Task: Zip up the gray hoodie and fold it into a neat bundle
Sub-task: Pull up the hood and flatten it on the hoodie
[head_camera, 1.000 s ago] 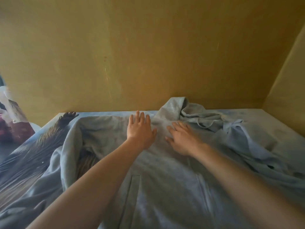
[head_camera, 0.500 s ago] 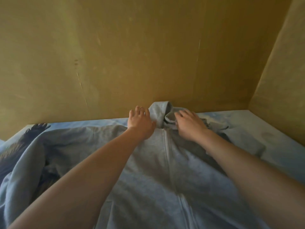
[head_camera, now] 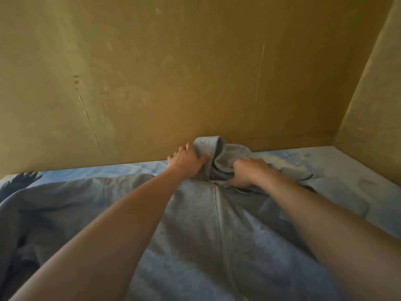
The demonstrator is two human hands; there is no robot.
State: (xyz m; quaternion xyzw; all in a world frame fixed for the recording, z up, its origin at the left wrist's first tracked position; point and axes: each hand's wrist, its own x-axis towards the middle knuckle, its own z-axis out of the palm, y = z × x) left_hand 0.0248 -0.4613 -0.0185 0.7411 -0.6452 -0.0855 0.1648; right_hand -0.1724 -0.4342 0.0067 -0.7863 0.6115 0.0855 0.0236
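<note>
The gray hoodie (head_camera: 199,224) lies front up on the bed, its zipper (head_camera: 219,205) closed up the middle to the collar. Its hood (head_camera: 225,153) is bunched against the wall. My left hand (head_camera: 186,161) holds the left side of the hood, thumb pressing into the fabric. My right hand (head_camera: 249,172) has its fingers curled round the right collar edge by the zipper top. A sleeve (head_camera: 43,203) spreads out to the left.
The bed sheet (head_camera: 338,170) is pale blue with a dark bird print (head_camera: 21,179) at the left. Yellow-ochre walls (head_camera: 195,72) close in right behind the hood and at the right side (head_camera: 373,105).
Both hands went from pressing flat on the chest up to the neck, and their fingers closed on the hood and collar fabric. My view shifted left and forward.
</note>
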